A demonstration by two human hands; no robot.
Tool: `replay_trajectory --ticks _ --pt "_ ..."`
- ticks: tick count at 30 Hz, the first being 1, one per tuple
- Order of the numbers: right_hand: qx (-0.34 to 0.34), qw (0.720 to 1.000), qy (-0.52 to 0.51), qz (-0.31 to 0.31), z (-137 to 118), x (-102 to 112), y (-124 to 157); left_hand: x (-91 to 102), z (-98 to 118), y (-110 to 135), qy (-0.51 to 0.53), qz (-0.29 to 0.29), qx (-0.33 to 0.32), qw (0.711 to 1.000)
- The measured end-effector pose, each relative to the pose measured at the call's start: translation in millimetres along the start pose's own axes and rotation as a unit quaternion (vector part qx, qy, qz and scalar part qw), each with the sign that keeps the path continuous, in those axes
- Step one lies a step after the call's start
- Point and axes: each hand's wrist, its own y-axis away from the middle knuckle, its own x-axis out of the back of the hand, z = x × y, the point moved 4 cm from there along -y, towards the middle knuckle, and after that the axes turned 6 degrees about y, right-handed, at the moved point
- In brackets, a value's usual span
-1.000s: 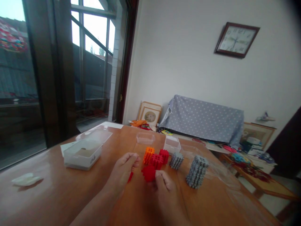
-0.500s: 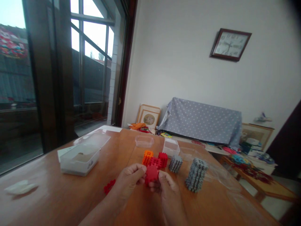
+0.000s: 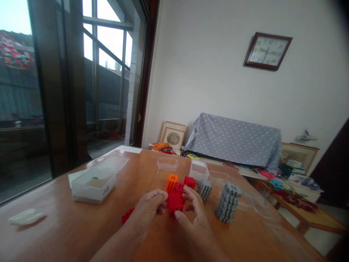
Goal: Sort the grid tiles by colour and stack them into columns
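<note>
A red toothed building block [image 3: 175, 202] is between my two hands near the table's front. My left hand [image 3: 151, 207] is closed in a pinch at the block's left edge. Around the block's right side, my right hand [image 3: 195, 214] has its thumb and forefinger spread apart; whether the fingertips touch it I cannot tell. Just behind stand an orange block stack [image 3: 172, 182] and a red block stack [image 3: 189, 182], with more red pieces between them partly hidden. Another red piece [image 3: 127, 215] lies left of my left wrist, partly covered by it.
To the right stand a short grey stack [image 3: 204, 189] and a taller grey stack [image 3: 228, 203]. A translucent tub [image 3: 92, 194] is at the left, near a crumpled white wrapper [image 3: 27, 217]. Clear boxes [image 3: 168, 164] and a small white container [image 3: 199, 171] sit farther back.
My right thumb and forefinger have spread from a close hold on the red block. The block shows lower and flatter, and my left hand has shifted slightly left.
</note>
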Motion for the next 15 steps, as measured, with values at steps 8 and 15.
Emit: replay_trajectory --ticks 8,15 --pt "0.059 0.989 0.133 -0.033 -2.4 7.0 -0.9 -4.3 0.5 0.3 -0.061 -0.003 -0.011 0.998" --pt "0.051 0.98 0.185 -0.055 -9.6 7.8 -3.1 -8.9 1.4 2.3 -0.06 -0.012 -0.016 0.998"
